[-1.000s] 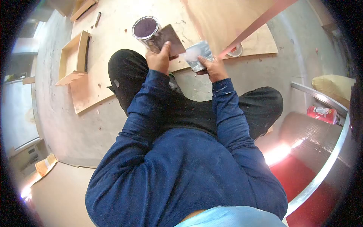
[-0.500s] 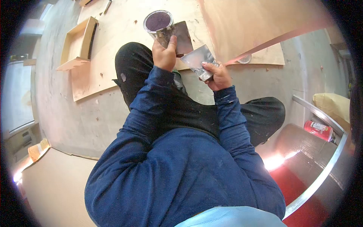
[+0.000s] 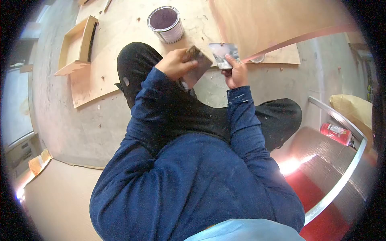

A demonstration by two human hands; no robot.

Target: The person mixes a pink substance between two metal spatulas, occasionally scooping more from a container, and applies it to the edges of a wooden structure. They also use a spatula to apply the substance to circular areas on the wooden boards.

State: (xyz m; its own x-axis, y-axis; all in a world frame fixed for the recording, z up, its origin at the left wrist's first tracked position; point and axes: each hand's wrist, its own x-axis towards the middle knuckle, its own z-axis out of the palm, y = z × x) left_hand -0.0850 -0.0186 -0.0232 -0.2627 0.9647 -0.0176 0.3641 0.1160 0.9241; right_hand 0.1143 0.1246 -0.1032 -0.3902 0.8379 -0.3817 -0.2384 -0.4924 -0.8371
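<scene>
My left hand [image 3: 173,64] grips a dark, stained flat metal scraper [image 3: 200,67], thumb across its face, held at a slant above my crossed legs. Closed around a second flat scraper [image 3: 220,51] is my right hand [image 3: 237,75]; that blade is shiny, with pale grey smears, and my thumb presses on its lower part. The two blades are close side by side, the right one a little higher. Beyond my left hand, an open metal can [image 3: 174,34] stands upright on the plywood, its inside dark purplish.
A plywood sheet [image 3: 90,86] lies on the grey floor before me. On it, at left, rests a shallow wooden drawer [image 3: 72,50]. A large wooden panel [image 3: 277,24] reaches in from upper right, a round lid [image 3: 257,59] under its edge. At right are a metal frame [image 3: 337,197] and a red can [image 3: 336,133].
The left scraper has come away from the can's rim, down toward my lap, and turned. My right hand has risen slightly and its scraper has rotated. The view has shifted a little.
</scene>
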